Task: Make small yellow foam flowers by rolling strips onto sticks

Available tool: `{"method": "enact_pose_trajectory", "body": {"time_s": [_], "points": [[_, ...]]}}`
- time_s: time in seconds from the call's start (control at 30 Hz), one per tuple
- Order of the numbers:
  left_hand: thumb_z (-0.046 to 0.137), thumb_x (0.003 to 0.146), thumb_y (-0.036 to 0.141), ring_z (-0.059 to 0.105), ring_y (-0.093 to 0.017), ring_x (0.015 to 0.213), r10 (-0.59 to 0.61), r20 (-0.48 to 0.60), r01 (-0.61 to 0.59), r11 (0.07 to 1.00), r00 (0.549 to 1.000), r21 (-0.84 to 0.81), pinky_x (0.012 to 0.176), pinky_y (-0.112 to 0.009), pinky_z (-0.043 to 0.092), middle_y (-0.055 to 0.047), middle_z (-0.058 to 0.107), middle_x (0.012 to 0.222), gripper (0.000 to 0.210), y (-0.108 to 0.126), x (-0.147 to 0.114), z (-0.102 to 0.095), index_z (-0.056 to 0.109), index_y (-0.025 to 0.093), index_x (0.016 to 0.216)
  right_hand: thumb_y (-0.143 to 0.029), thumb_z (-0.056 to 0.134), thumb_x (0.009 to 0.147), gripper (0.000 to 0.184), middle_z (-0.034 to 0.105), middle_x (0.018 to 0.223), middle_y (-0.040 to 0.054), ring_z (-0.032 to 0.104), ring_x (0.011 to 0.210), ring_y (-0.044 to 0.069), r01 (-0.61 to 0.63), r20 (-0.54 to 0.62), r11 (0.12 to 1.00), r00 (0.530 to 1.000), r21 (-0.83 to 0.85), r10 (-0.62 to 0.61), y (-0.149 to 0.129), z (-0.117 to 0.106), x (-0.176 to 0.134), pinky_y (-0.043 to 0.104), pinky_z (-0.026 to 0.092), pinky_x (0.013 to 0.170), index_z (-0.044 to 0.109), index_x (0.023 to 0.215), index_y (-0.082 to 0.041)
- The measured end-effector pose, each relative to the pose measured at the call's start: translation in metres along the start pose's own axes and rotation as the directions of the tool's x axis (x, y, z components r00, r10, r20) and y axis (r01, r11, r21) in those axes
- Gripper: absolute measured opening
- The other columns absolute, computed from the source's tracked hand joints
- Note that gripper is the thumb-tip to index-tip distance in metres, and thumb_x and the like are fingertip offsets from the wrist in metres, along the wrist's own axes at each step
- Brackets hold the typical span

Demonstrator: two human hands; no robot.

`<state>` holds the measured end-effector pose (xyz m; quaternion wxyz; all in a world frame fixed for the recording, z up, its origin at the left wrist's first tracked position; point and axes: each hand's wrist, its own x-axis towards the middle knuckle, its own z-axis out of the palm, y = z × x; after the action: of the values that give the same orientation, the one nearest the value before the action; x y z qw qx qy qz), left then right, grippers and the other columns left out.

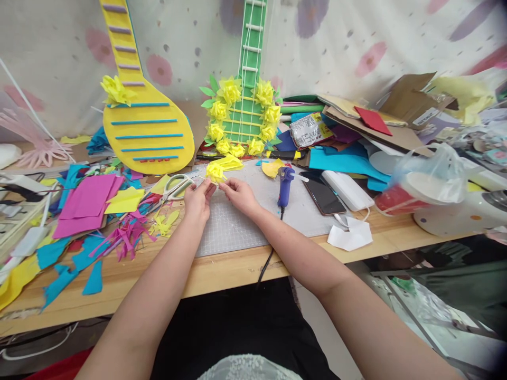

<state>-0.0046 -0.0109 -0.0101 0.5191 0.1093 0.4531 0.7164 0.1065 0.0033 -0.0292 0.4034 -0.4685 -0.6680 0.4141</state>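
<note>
Between my hands, just above the grey cutting mat (233, 227), is a yellow paper flower (215, 172). My left hand (198, 199) is closed, its fingertips pinching the flower's base from the left. My right hand (240, 195) is closed too, fingertips pressed together at the flower's lower right; whether it grips the base or a thin strip there is too small to tell. Folded yellow paper strips (230, 162) lie just behind the flower. Scissors (177, 186) with pale handles rest left of my left hand. A purple glue gun (285, 186) stands to the right of my right hand.
Behind lean a yellow guitar-shaped craft (152, 126) and a green one (243, 116) ringed with yellow flowers. Magenta sheets (85, 203) and coloured scraps spread at left. A phone (322, 192), a white power bank (347, 190) and a bagged cup (415, 190) sit at right.
</note>
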Motion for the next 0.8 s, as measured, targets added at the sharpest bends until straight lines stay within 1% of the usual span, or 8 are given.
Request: {"method": "enact_pose_trajectory", "body": {"time_s": [0.1,0.27,0.37,0.5,0.6,0.8], "points": [[0.061,0.07,0.001,0.061,-0.008,0.057,-0.022,-0.001,0.022,1.0,1.0,-0.022,0.071,-0.024,0.052,0.003,0.06,0.059,0.031,0.0005,0.0002,-0.0002,0.035,0.018,0.067,-0.051,0.045,0.082,0.04,0.054,0.052,-0.0031,0.046,0.051,0.008,0.016,0.043,0.999,0.999,-0.04,-0.014,0.0004,0.0,-0.0015,0.021,0.034,0.055,0.062,0.073,-0.016],[0.062,0.072,0.002,0.063,-0.008,0.061,-0.049,0.033,0.051,0.997,0.998,-0.06,0.069,-0.022,0.052,0.0,0.063,0.065,0.02,0.0011,0.0012,-0.0003,0.046,0.015,0.07,-0.059,0.04,0.081,0.05,0.059,0.054,-0.0015,0.048,0.052,0.008,0.014,0.076,0.999,0.997,-0.033,-0.012,0.0003,-0.0003,-0.0023,0.021,0.035,0.055,0.065,0.073,-0.016],[0.059,0.074,0.001,0.062,-0.008,0.06,-0.054,0.033,0.057,0.995,0.998,-0.084,0.066,-0.02,0.051,0.0,0.064,0.065,0.016,0.0019,0.0017,0.0003,0.05,0.013,0.07,-0.061,0.046,0.077,0.048,0.059,0.055,-0.0017,0.047,0.051,0.008,0.022,0.061,0.999,0.998,-0.025,-0.02,-0.0031,-0.0007,-0.0041,0.021,0.034,0.053,0.064,0.072,-0.016],[0.059,0.075,0.002,0.063,-0.008,0.062,-0.049,0.033,0.052,0.993,0.998,-0.107,0.065,-0.019,0.052,-0.001,0.064,0.065,0.016,0.0031,0.0004,0.002,0.051,0.013,0.065,-0.059,0.055,0.072,0.044,0.057,0.055,-0.0022,0.049,0.052,0.008,0.022,-0.022,1.0,1.0,0.014,-0.022,-0.0072,-0.0006,-0.0066,0.021,0.037,0.055,0.059,0.071,-0.016],[0.06,0.075,0.004,0.063,-0.008,0.064,-0.043,0.042,0.048,0.993,0.998,-0.111,0.066,-0.019,0.052,-0.002,0.065,0.068,0.017,0.0033,-0.0004,0.0026,0.052,0.013,0.063,-0.059,0.053,0.074,0.043,0.056,0.054,-0.0022,0.049,0.051,0.008,0.037,-0.05,0.999,0.998,-0.002,-0.037,-0.008,-0.0002,-0.0074,0.022,0.037,0.056,0.056,0.069,-0.017],[0.063,0.074,0.009,0.063,-0.008,0.066,-0.053,0.071,0.061,0.992,0.996,-0.112,0.067,-0.018,0.052,-0.002,0.066,0.071,0.01,0.0016,0.0027,0.0005,0.056,0.013,0.068,-0.059,0.044,0.08,0.046,0.056,0.052,-0.0016,0.048,0.051,0.009,0.059,-0.018,0.992,0.998,-0.11,-0.062,-0.0076,-0.001,-0.0073,0.022,0.035,0.056,0.056,0.065,-0.017]]}}
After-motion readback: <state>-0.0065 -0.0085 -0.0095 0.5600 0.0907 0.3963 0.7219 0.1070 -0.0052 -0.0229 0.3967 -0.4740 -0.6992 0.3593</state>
